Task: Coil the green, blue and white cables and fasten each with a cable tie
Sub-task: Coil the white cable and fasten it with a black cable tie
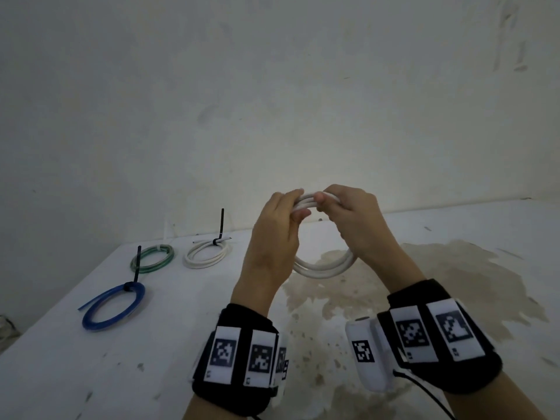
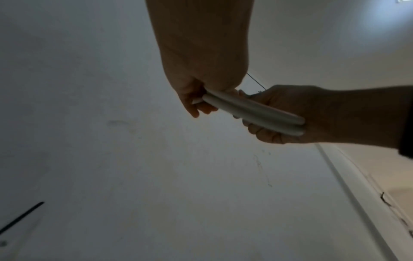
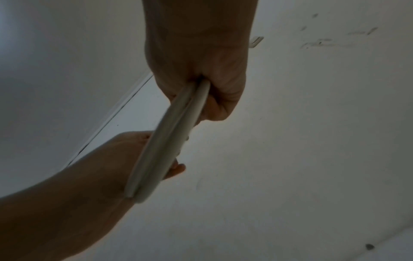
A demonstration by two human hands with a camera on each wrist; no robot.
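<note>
Both hands hold a coiled white cable (image 1: 325, 265) upright above the table. My left hand (image 1: 285, 207) grips the top of the coil on its left, and my right hand (image 1: 339, 204) grips the top beside it. The wrist views show the same coil (image 2: 257, 113) (image 3: 170, 137) edge-on between curled fingers. On the table to the left lie three tied coils: a blue one (image 1: 113, 307), a green one (image 1: 153, 257) and another white one (image 1: 206, 253). Each carries a black cable tie with its tail sticking up (image 1: 222, 225).
The white table (image 1: 91, 374) has a large brownish stain (image 1: 424, 283) under my hands. A white wall (image 1: 272, 86) stands right behind the table. The table's left edge runs diagonally past the blue coil.
</note>
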